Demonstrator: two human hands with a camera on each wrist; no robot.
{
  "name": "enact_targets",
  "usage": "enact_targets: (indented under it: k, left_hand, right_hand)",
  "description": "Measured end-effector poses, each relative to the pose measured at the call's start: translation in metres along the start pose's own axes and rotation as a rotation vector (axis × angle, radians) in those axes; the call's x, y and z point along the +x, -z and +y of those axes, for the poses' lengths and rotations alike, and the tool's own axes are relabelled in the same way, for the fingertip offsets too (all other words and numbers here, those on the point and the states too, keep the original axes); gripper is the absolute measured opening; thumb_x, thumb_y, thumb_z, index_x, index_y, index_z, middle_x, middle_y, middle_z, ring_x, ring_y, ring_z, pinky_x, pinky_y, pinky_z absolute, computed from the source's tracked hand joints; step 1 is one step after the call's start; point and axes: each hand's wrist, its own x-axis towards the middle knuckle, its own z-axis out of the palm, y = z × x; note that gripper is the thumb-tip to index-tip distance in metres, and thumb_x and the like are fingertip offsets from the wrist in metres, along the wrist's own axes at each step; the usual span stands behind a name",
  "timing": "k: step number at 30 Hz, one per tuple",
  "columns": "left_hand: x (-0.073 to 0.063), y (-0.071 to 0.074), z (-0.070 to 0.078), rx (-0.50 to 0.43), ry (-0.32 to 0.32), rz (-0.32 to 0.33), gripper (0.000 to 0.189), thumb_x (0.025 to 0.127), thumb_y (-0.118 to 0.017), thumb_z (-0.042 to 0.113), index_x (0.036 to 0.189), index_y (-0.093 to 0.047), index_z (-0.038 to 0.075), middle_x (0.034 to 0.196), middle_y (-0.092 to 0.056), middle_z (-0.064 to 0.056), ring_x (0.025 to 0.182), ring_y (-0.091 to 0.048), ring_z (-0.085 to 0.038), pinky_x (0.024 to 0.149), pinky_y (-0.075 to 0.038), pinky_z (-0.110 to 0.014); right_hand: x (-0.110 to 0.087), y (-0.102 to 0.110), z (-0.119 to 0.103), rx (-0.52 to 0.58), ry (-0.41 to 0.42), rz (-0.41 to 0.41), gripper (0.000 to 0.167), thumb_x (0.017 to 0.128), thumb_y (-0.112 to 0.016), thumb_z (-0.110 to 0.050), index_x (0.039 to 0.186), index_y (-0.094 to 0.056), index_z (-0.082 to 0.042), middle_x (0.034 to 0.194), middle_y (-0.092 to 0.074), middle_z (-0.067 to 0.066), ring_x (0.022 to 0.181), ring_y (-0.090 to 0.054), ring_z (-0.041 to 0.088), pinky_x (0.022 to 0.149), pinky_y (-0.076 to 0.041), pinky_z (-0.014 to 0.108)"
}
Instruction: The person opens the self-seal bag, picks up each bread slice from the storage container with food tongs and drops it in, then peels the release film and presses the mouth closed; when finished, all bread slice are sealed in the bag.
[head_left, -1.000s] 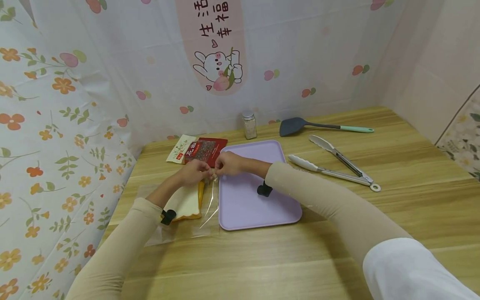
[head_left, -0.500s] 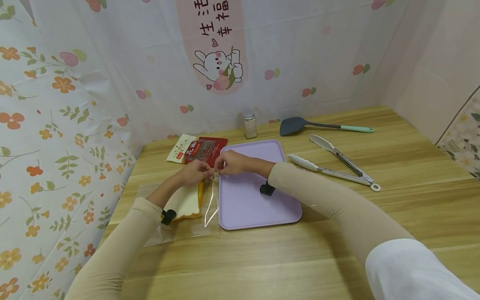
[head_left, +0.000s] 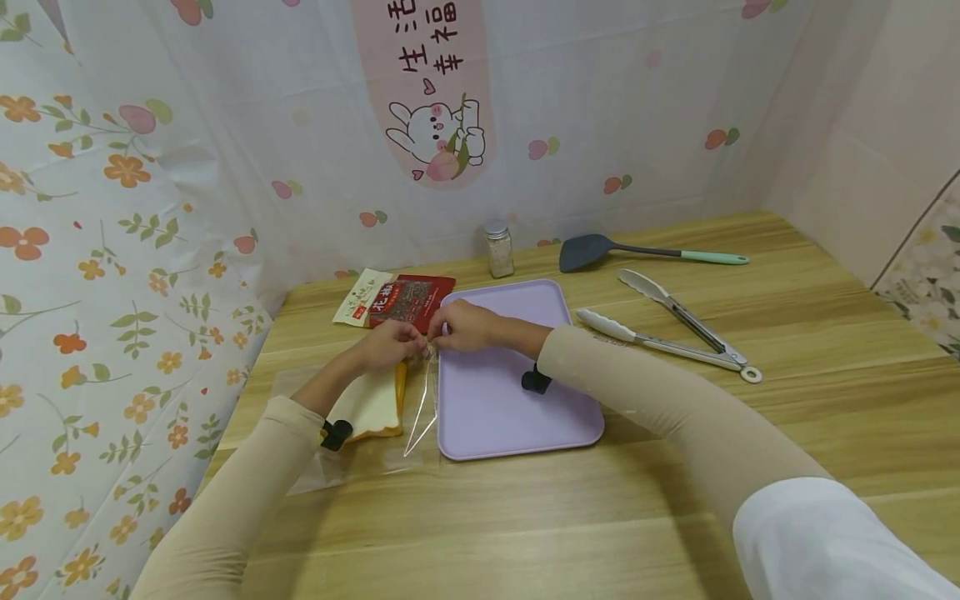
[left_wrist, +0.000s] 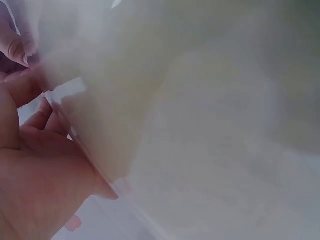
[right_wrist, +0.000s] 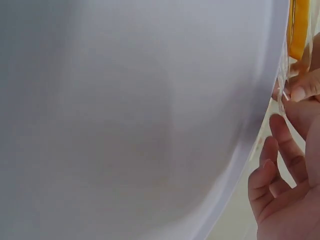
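Observation:
A clear plastic bag (head_left: pixel 422 433) lies left of the lilac tray (head_left: pixel 517 417), with bread slices (head_left: pixel 377 410) inside it. My left hand (head_left: pixel 390 343) pinches the gathered top right part of the bag. Thumb and finger of my right hand (head_left: pixel 461 325) pinch the same bit of plastic, just over the tray's left edge. In the right wrist view, the right hand (right_wrist: pixel 290 195) has its other fingers loosely bent beside the tray rim. The bag film covers most of the left wrist view, with the left hand (left_wrist: pixel 45 170) at its edge.
Behind the hands lies a red spice packet (head_left: pixel 412 300). A glass shaker jar (head_left: pixel 499 252) stands by the back wall. To the right are a dark spatula (head_left: pixel 588 252) with a mint handle and metal tongs (head_left: pixel 697 323) with spread arms.
Both hands stay nearly in place at the bag's top. The right wrist has shifted slightly to the right, and the glare on the plastic has changed shape.

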Motion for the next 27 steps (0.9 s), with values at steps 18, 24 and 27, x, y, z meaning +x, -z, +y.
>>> enact_targets:
  k: [18,24,27]
  left_hand:
    - [0.0016,0.0003,-0.0061,-0.046,0.002,0.017,0.018,0.100,-0.051,0.002,0.098,-0.065,-0.008,0.095,-0.072,-0.016,0.084,-0.059,-0.015,0.074,-0.046,-0.023]
    - [0.0012,-0.0009,-0.0053,-0.089,0.015,0.001,0.019,0.101,-0.051,0.003,0.100,-0.064,-0.011,0.096,-0.071,-0.019,0.086,-0.060,-0.017,0.073,-0.047,-0.023]
    - [0.0014,-0.0009,-0.0061,-0.080,0.017,0.008,0.019,0.101,-0.051,0.003,0.102,-0.064,-0.011,0.096,-0.069,-0.018,0.086,-0.059,-0.018,0.072,-0.047,-0.024]
  right_hand:
    - [0.0045,-0.0036,-0.0036,0.126,-0.052,0.056,0.009,0.083,-0.072,0.003,0.080,-0.070,-0.005,0.075,-0.066,0.000,0.072,-0.058,0.009,0.065,-0.046,0.019]
    - [0.0023,0.0012,-0.0074,0.025,-0.005,-0.022,0.010,0.086,-0.071,-0.001,0.090,-0.078,-0.006,0.083,-0.073,0.001,0.072,-0.059,0.009,0.066,-0.046,0.020]
    - [0.0023,0.0028,-0.0074,-0.032,-0.011,-0.039,0.009,0.087,-0.073,-0.006,0.094,-0.079,-0.007,0.086,-0.073,-0.001,0.073,-0.058,0.009,0.067,-0.046,0.019]
